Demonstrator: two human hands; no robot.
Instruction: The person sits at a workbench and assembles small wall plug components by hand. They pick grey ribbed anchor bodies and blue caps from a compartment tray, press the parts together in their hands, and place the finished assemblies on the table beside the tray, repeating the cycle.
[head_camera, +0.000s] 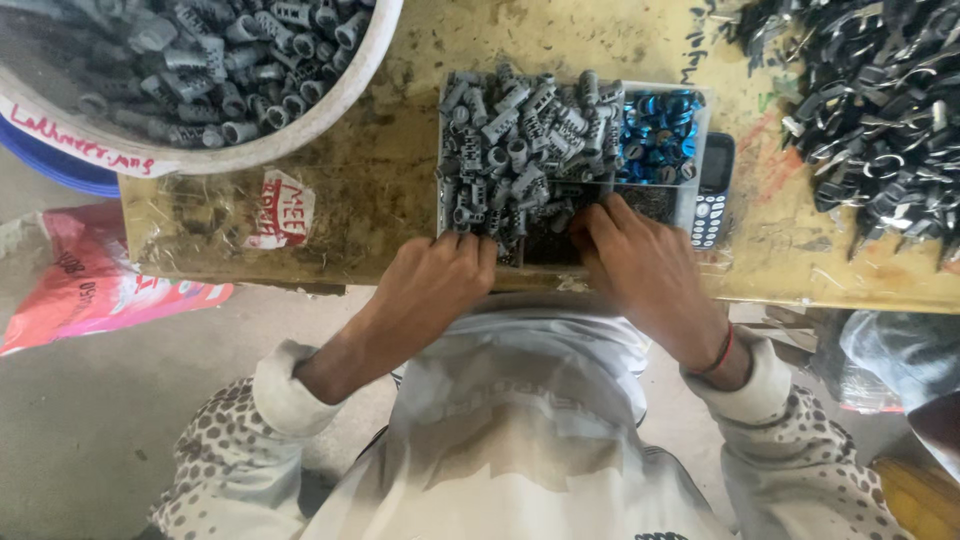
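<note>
1. Grey plastic sleeves (520, 140) are heaped in the large compartment of a clear divided tray (700, 100), which is set on a worn yellowish workbench (390, 170) directly in front of the person.
2. Blue metal rings (658, 135) are held in the tray's upper right compartment, just beside the grey heap.
3. Small dark parts (548, 245) are seen in the tray's near compartment, between the two hands.
4. The left hand (435, 280) is rested at the tray's near left edge; its fingers are curled together, knuckles up, against the lowest grey sleeves. Whether anything is pinched under them cannot be told.
5. The right hand (640, 265) is laid over the near right part of the tray; its fingers are bent and close together, their tips pressed into the dark parts. Whether a piece is gripped cannot be told.
6. A red thread band (722, 352) is worn on the right wrist.
7. A keypad phone (712, 190) is placed just beside the tray's right wall.
8. A white tub (330, 105) filled with more grey sleeves is seen at the upper left, well apart from the hands.
9. A pile of black metal clips (870, 110) is spread over the bench at the upper right.
10. A pink bag (90, 285) is seen on the floor at the left.
</note>
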